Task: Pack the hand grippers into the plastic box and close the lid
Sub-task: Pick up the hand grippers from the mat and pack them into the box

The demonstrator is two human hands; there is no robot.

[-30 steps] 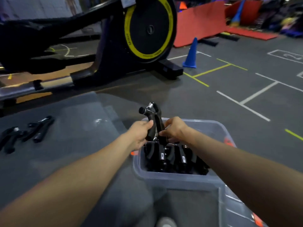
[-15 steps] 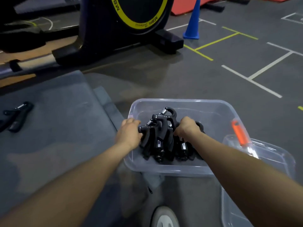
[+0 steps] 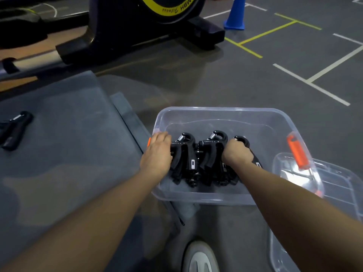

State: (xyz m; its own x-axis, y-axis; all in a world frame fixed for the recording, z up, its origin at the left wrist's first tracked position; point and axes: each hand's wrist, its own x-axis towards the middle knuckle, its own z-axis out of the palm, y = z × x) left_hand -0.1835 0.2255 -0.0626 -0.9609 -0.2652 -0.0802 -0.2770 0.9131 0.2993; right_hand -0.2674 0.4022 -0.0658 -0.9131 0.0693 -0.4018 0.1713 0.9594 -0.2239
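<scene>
A clear plastic box (image 3: 216,109) stands on the floor in front of me. Several black hand grippers (image 3: 204,160) stand in a tight row inside it, toward the near wall. My left hand (image 3: 157,154) is curled against the gripper at the left end of the row. At the right end, my right hand (image 3: 236,155) grips another one, whose loop shows just above my knuckles. The clear lid (image 3: 334,183) lies to the right, partly under the box. One more black hand gripper (image 3: 13,130) lies on the grey mat at the far left.
An orange latch (image 3: 296,152) sits on the box's right end. The grey mat (image 3: 68,144) covers the floor to the left. A black and yellow exercise machine (image 3: 137,26) and a blue cone (image 3: 235,14) stand beyond. My shoe (image 3: 200,258) shows at the bottom.
The gripper that both hands held above the box has come down into the row. My hands now sit at the two ends of the row, and my view has tilted down.
</scene>
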